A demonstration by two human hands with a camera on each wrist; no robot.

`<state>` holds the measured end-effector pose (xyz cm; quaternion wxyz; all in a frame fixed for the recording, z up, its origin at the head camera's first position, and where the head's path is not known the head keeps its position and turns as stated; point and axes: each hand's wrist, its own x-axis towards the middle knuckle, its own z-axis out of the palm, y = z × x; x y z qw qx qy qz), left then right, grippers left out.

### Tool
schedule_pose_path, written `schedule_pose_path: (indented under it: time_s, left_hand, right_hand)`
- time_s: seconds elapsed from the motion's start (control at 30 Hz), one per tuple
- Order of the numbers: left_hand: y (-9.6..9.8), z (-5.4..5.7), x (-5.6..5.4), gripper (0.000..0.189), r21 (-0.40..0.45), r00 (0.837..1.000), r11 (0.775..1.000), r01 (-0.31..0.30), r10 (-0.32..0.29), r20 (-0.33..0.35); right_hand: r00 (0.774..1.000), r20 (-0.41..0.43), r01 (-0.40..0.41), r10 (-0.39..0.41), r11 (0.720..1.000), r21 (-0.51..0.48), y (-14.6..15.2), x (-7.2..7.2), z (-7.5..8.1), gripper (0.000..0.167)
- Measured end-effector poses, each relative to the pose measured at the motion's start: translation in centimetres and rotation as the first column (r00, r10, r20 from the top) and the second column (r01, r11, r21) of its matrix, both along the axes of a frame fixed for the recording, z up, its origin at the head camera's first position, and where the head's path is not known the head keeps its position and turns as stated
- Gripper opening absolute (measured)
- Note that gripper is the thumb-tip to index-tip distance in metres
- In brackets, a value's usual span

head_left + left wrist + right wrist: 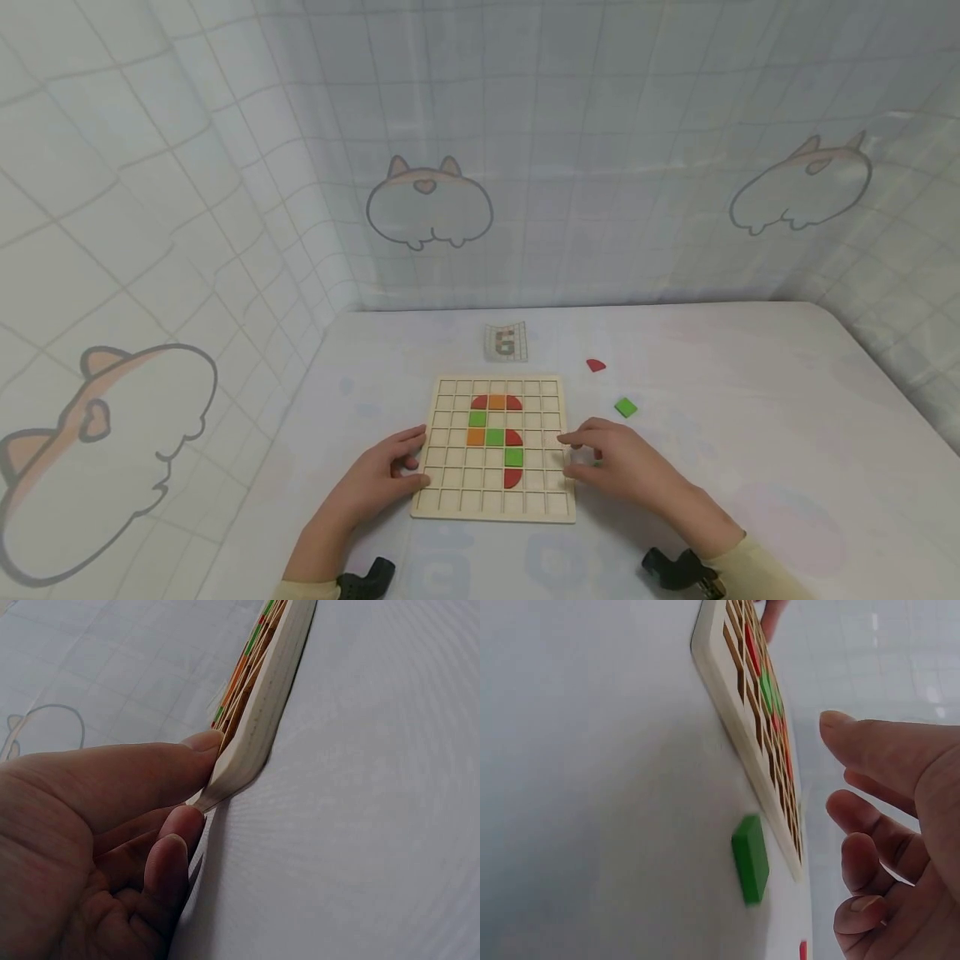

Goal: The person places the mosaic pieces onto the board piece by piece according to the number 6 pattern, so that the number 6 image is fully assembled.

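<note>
A square wooden grid board (456, 477) lies flat on the table, with red, orange and green pieces set in some of its cells. My left hand (378, 473) holds the board's left edge; in the left wrist view its thumb (199, 742) presses the rim, with curled fingers just below. At the right edge hovers my right hand (630, 462), its fingers loosely bent and apart, with nothing seen between them. Beyond that hand are a loose green square piece (626, 407) and a red quarter-round piece (596, 365). The right wrist view shows a green block (750, 859) beside the board.
Behind the board lies a small card (506, 342) printed with a coloured pattern on a grid. A white cloth (750, 400) covers the table. Pale curtains (585, 167) with grid lines and animal drawings stand at the back and sides.
</note>
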<state>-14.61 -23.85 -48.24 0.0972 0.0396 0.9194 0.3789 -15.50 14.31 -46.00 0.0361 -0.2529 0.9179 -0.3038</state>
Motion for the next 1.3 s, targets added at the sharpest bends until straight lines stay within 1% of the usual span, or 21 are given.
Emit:
schedule_pose_path:
  time_s: [0.1,0.23,0.47,0.57,0.77,0.9,1.03,1.2,1.3]
  left_hand:
    - [0.0,0.0,0.0,0.069,-0.005,1.0,1.0,0.005,-0.005,-0.002]
    - [0.1,0.0,0.0,0.07,-0.005,1.0,1.0,-0.009,0.009,0.005]
    - [0.0,-0.3,-0.2,0.072,-0.006,0.999,1.0,-0.026,0.026,0.028]
    - [0.0,-0.3,-0.1,0.071,-0.003,0.999,1.0,-0.028,0.028,0.026]
    - [0.1,-0.1,0.0,0.071,0.003,1.0,1.0,-0.005,0.005,0.01]
    - [0.1,-0.1,0.0,0.071,-0.001,1.0,1.0,-0.01,0.01,0.015]
    - [0.1,-0.1,0.0,0.071,0.0,0.999,1.0,-0.026,0.026,0.025]
    - [0.0,-0.1,0.1,0.072,0.003,0.999,1.0,-0.021,0.021,0.024]
    - [0.0,-0.1,0.1,0.071,0.003,1.0,1.0,-0.016,0.016,0.019]
  right_hand:
    - [0.999,0.013,0.042,-0.042,0.999,0.018,0.7,0.1,-0.2,0.039]
    - [0.996,0.037,0.086,-0.087,0.996,0.024,1.6,0.4,-0.5,0.038]
    - [0.997,0.031,0.076,-0.076,0.997,0.016,3.3,1.2,-1.8,0.036]
    - [0.996,0.038,0.083,-0.083,0.997,-0.005,3.7,1.5,-2.3,0.037]
    - [0.988,0.079,0.131,-0.13,0.991,-0.006,3.8,1.6,-2.7,0.038]
    - [0.985,0.103,0.142,-0.142,0.99,0.008,3.6,1.7,-2.9,0.038]
    - [0.984,0.101,0.146,-0.147,0.989,0.02,3.4,1.8,-2.9,0.035]
    - [0.982,0.083,0.167,-0.17,0.985,0.047,3.1,1.9,-2.9,0.028]
    - [0.98,0.085,0.176,-0.18,0.983,0.055,3.1,1.9,-2.8,0.027]
